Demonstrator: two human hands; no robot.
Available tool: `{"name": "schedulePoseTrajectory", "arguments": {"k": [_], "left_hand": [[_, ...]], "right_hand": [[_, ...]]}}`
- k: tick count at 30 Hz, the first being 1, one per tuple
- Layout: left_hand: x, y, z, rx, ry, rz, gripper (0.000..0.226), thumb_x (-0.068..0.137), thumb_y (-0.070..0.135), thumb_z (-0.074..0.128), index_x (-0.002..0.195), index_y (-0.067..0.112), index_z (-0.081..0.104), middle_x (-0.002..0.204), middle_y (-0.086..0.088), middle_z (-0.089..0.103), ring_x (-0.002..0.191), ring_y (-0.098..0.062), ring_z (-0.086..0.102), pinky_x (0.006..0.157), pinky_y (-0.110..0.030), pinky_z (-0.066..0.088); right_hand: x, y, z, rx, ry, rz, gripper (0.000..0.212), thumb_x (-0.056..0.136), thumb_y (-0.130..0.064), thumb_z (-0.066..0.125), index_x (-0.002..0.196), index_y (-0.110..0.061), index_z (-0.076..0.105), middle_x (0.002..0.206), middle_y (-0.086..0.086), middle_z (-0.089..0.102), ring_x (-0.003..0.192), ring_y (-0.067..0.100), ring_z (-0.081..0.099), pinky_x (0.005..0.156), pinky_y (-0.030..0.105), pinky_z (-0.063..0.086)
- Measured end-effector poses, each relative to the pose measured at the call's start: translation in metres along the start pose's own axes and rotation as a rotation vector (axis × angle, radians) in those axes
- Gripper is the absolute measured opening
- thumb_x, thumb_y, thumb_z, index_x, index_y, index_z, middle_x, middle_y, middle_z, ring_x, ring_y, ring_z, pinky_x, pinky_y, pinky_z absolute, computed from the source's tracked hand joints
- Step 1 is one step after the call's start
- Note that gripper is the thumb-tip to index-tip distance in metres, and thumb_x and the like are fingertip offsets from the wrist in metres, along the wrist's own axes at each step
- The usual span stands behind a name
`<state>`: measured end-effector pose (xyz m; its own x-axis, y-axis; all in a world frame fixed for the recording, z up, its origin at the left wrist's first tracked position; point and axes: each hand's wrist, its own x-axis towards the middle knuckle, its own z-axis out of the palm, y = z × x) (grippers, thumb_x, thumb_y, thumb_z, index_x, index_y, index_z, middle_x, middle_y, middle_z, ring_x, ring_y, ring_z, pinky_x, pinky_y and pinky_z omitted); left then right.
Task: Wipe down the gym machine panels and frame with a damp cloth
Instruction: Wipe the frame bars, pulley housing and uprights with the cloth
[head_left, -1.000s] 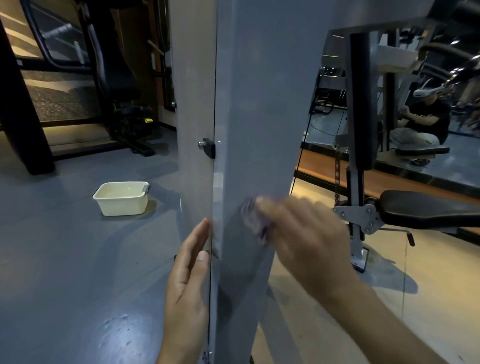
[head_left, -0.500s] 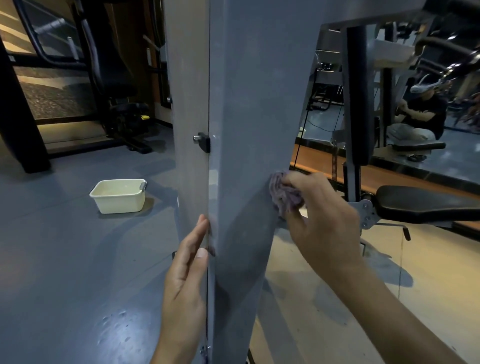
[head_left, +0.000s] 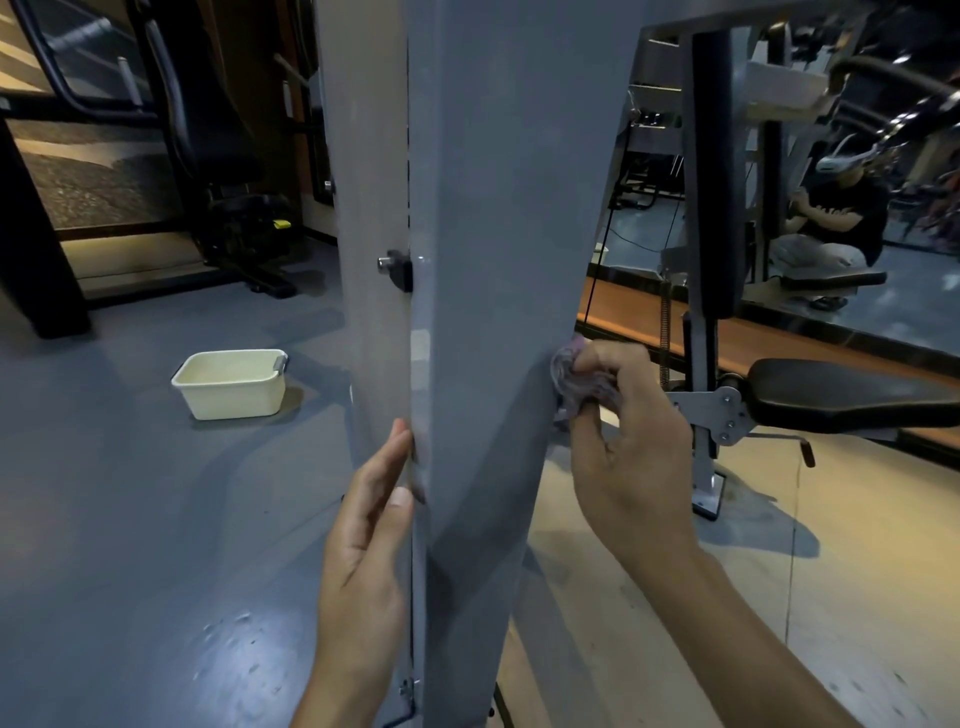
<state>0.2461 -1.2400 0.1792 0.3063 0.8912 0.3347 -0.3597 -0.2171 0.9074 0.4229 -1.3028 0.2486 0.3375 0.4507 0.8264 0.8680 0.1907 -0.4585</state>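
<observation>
A tall grey machine panel (head_left: 498, 234) fills the middle of the head view, with a second grey panel (head_left: 363, 208) joined on its left. A black latch knob (head_left: 397, 267) sits at the seam. My right hand (head_left: 628, 441) grips a bunched purple cloth (head_left: 576, 382) against the panel's right edge. With straight fingers, my left hand (head_left: 371, 535) rests flat along the seam lower down.
A cream plastic tub (head_left: 231, 384) stands on the grey floor to the left. A black padded seat (head_left: 852, 389) on a metal bracket juts out at the right. A mirror behind reflects a crouching person (head_left: 831, 218). Dark gym machines stand at the back left.
My right hand has carried the cloth rightwards across the panel, from its middle to its right edge. My left hand has stayed on the seam.
</observation>
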Motion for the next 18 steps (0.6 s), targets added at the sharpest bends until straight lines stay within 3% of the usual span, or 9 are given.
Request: {"name": "schedulePoseTrajectory", "arguments": {"k": [2,4,8,11,14,18], "left_hand": [[0.0,0.001,0.0,0.008,0.006,0.01,0.042,0.102,0.019,0.047,0.139,0.035,0.06,0.146,0.02,0.059,0.141,-0.01,0.051,0.121,-0.047,0.035],[-0.001,0.002,0.0,0.012,0.004,0.018,0.044,0.097,0.026,0.049,0.139,0.034,0.06,0.147,0.02,0.058,0.141,-0.009,0.051,0.122,-0.047,0.035],[-0.002,0.002,0.0,0.017,-0.009,0.01,0.046,0.096,0.029,0.049,0.141,0.035,0.059,0.148,0.02,0.057,0.142,-0.007,0.05,0.122,-0.045,0.035],[-0.002,0.002,-0.001,0.033,-0.011,0.021,0.047,0.096,0.029,0.049,0.142,0.032,0.058,0.149,0.02,0.056,0.142,-0.009,0.05,0.123,-0.047,0.034],[-0.004,0.001,-0.003,0.036,-0.018,0.011,0.043,0.099,0.03,0.054,0.142,0.032,0.058,0.149,0.021,0.056,0.142,-0.011,0.05,0.123,-0.049,0.033],[-0.004,0.002,-0.007,0.037,-0.023,0.026,0.041,0.102,0.022,0.052,0.143,0.026,0.059,0.15,0.015,0.057,0.143,-0.01,0.048,0.123,-0.05,0.033]], "right_hand": [[0.001,-0.004,0.002,-0.007,0.051,-0.029,0.032,0.09,0.006,0.057,0.11,-0.018,0.059,0.099,-0.015,0.059,0.092,0.0,0.06,0.077,0.01,0.047],[-0.031,0.007,0.007,-0.049,-0.01,-0.039,0.022,0.094,-0.006,0.054,0.111,-0.021,0.059,0.099,-0.012,0.06,0.09,-0.007,0.056,0.076,0.006,0.042],[-0.095,0.035,0.009,-0.161,-0.296,0.012,0.019,0.099,-0.025,0.045,0.113,-0.033,0.054,0.105,-0.018,0.055,0.081,0.006,0.057,0.062,0.019,0.04],[-0.063,0.023,0.001,-0.19,-0.196,-0.075,0.022,0.1,-0.026,0.046,0.12,-0.03,0.055,0.101,-0.012,0.059,0.078,0.006,0.055,0.061,0.02,0.045],[-0.022,0.007,-0.003,-0.257,-0.01,-0.182,0.02,0.099,-0.021,0.049,0.118,-0.02,0.055,0.098,-0.005,0.057,0.075,0.006,0.043,0.06,0.012,0.033],[-0.065,0.024,0.011,-0.34,-0.127,-0.141,0.022,0.096,-0.022,0.054,0.118,-0.024,0.055,0.101,-0.006,0.057,0.075,0.01,0.047,0.061,0.018,0.031]]}}
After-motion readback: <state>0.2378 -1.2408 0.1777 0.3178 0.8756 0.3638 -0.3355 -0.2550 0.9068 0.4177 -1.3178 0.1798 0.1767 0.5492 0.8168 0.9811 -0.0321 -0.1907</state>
